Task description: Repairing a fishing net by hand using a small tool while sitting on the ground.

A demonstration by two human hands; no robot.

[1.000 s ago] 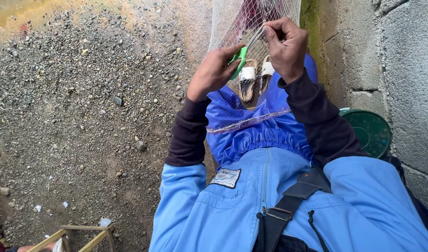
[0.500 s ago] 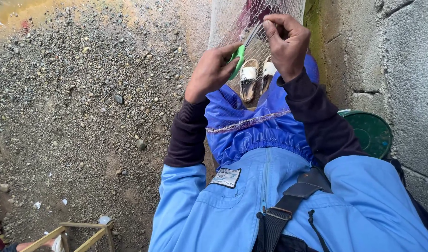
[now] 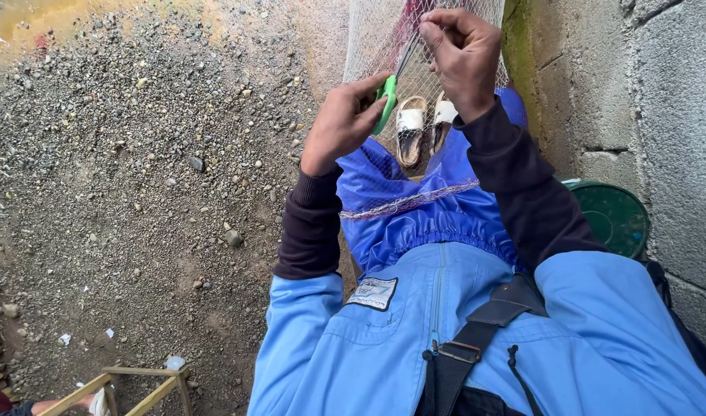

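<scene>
A pale fishing net (image 3: 372, 38) hangs in front of me and drapes down over my blue-clad lap. My left hand (image 3: 341, 123) grips a green netting needle (image 3: 386, 100) held against the mesh. Just to the right and slightly higher, my right hand (image 3: 465, 54) pinches the net's strands near the needle's tip. Both hands are close together. Below them, through the mesh, my two feet in pale sandals (image 3: 411, 127) rest on the ground.
Gravelly dirt ground (image 3: 137, 192) spreads to the left. A concrete block wall (image 3: 661, 115) rises on the right, with a green round lid (image 3: 615, 216) at its foot. A wooden frame (image 3: 137, 381) and part of another person's foot sit at the bottom left.
My hands stay together on the net; the right hand has shifted slightly along the strands while the left keeps the green needle against the mesh.
</scene>
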